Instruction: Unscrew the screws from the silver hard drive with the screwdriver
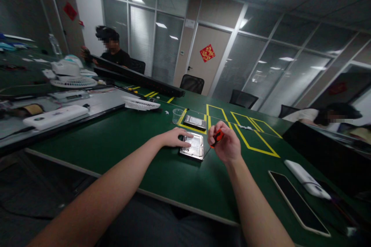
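A silver hard drive [195, 147] lies flat on the green table in front of me. My left hand [174, 138] rests on its left side, the thumb and a finger stretched apart over the top face; the other fingers are partly hidden. In my closed right hand [225, 142] is a screwdriver [218, 137] with an orange and black handle. Its thin shaft slants down to the drive's near right corner; whether the tip touches a screw is too small to tell. Just behind lies a second hard drive [195, 122], inside a yellow tape outline, beside a clear plastic cup [177, 116].
At right are a phone [298, 202], a white device [307, 179] and a black panel [324, 158]. A white grille part [141, 103], a long black bar [136, 77] and a large panel [104, 102] lie left. Two people sit at the table, far left and right.
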Tool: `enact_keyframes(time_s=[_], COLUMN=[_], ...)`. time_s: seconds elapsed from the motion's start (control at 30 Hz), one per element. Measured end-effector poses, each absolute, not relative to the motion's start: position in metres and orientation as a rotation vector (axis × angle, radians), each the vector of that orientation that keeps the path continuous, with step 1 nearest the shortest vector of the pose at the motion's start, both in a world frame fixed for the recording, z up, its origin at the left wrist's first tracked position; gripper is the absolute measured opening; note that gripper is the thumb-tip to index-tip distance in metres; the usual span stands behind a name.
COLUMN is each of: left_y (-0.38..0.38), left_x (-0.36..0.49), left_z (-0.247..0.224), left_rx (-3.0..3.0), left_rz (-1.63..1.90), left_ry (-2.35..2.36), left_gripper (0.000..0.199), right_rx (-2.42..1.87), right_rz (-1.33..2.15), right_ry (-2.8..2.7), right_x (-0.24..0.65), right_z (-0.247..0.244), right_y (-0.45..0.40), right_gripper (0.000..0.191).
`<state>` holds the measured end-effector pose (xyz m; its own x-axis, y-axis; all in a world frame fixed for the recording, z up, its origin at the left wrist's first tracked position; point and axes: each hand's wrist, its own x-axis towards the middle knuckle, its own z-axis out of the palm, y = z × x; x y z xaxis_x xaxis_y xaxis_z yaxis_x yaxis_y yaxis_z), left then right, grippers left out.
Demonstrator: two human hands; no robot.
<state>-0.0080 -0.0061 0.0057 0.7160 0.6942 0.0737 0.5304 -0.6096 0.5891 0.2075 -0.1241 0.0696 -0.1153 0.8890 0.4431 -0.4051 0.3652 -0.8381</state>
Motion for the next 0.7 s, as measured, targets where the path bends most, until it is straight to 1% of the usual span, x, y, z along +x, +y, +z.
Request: enact_keyframes(time_s=[0.17,0.37,0.6,0.7], left_y=[-0.0059,-0.0063,-0.0064,-0.0065], left_x=[-0.0076,-0.0081,-0.0087,-0.0086], left_z=[0.0047,0.0059,0.0058,0.0065], left_rx=[2.388,2.379,2.36,2.358], left_rz=[0.405,0.395,0.399,0.387], left_ry=[0.926,0.931,0.936,0.932], left_gripper=[0.072,0.074,0.075,0.074], right_rx=[-0.533,-0.545,-0.551,-0.552], right_rz=[1.221,1.204,1.157,1.177], right_ry=[-1.224,-1.216,-1.237,-1.224], right_x=[0.2077,0.2077,0.2062,0.2066], right_z=[0.0695,0.0682,0.0663,0.0674], right_y=[-0.1238,-0.1226,-0.1228,-0.1238], right_gripper=[0.017,0.017,0.028,0.026])
